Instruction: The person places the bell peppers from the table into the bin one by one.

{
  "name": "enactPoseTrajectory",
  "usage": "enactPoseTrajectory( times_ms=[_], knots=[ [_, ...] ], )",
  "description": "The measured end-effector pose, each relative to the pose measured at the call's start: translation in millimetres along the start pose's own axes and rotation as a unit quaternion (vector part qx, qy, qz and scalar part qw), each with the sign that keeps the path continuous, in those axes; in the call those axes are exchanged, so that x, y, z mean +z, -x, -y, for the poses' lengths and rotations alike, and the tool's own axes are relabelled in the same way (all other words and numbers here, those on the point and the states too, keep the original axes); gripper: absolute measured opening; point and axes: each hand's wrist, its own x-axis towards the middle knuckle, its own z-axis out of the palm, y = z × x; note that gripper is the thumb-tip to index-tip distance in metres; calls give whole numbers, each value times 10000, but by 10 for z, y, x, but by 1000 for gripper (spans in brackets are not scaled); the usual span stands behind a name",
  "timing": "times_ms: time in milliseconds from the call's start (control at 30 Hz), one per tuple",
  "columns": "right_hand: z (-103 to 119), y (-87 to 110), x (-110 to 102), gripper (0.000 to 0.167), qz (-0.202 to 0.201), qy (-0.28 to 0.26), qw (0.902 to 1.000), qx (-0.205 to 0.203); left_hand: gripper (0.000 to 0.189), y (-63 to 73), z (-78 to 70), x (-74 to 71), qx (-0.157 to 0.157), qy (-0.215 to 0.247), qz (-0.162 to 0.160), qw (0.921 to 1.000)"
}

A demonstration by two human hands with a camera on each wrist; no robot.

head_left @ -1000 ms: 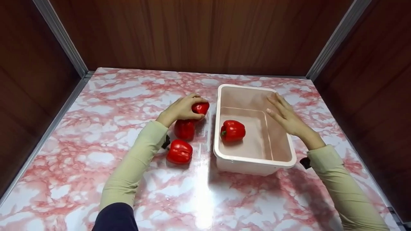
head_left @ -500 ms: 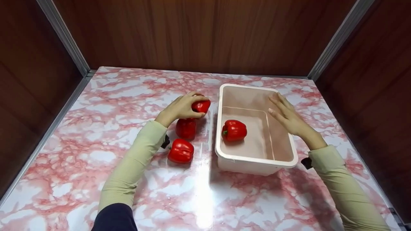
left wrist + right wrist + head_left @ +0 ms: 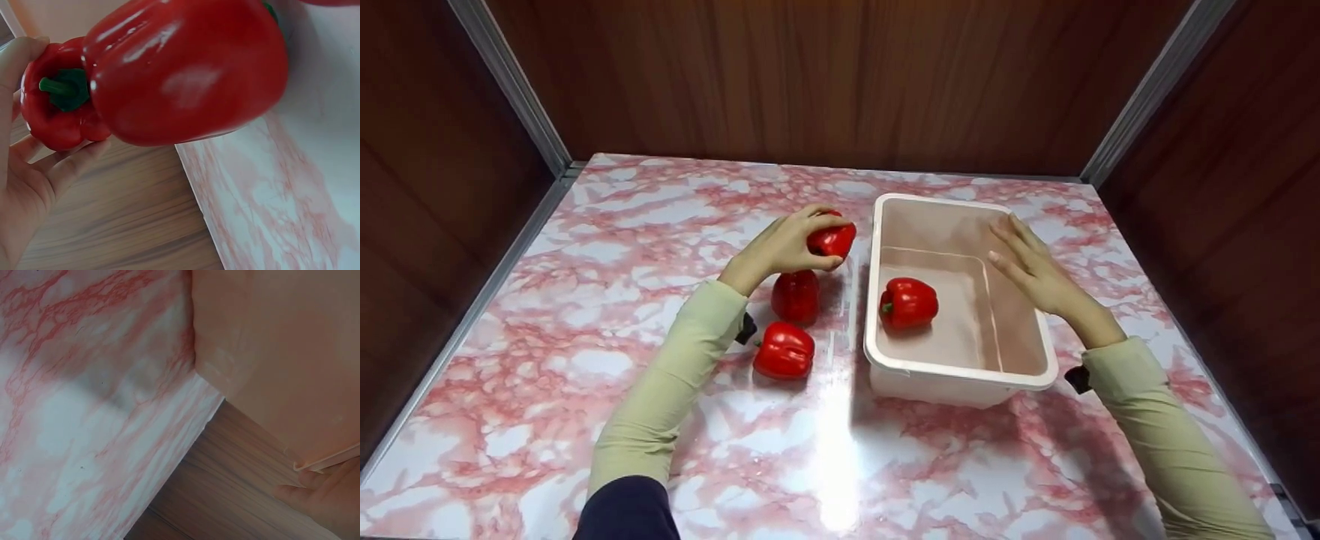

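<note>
My left hand [image 3: 789, 244] grips a red bell pepper [image 3: 835, 238] just left of the bin, fingers over its far side and thumb at its near side. In the left wrist view that pepper's green stem [image 3: 59, 86] faces the camera. Another red pepper [image 3: 796, 298] lies near the wrist and looms large in the left wrist view; a third pepper [image 3: 784, 351] lies closer to the front. One more pepper [image 3: 910, 303] sits inside the pale pink bin [image 3: 960, 371]. My right hand [image 3: 1035, 277] rests at the bin's right rim, fingers extended.
The marbled red-and-white tabletop [image 3: 607, 360] carries everything. A brown wood-grain panel [image 3: 825, 82] rises behind it, with similar panels at both sides. The bin's raised rim stands between the held pepper and the bin's inside.
My left hand has risen slightly and moved a little away from me with the pepper, opening a view of more of the pepper beneath the wrist. The right hand stays at the rim.
</note>
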Motion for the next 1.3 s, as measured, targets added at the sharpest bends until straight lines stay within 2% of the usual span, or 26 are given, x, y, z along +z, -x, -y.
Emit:
enactPoseTrajectory(
  times_ms=[500,1067,1300],
  knots=[
    [-10,12,-7,58,28,-20,10000,0,57,37,-42,-63,175,92,-151,9997],
    [12,3,-3,56,15,-92,9999,-146,55,83,-90,-123,477,246,-492,9973],
    [7,8,-9,57,54,-154,9998,-85,55,93,-132,-139,654,193,-641,9956]
  ],
)
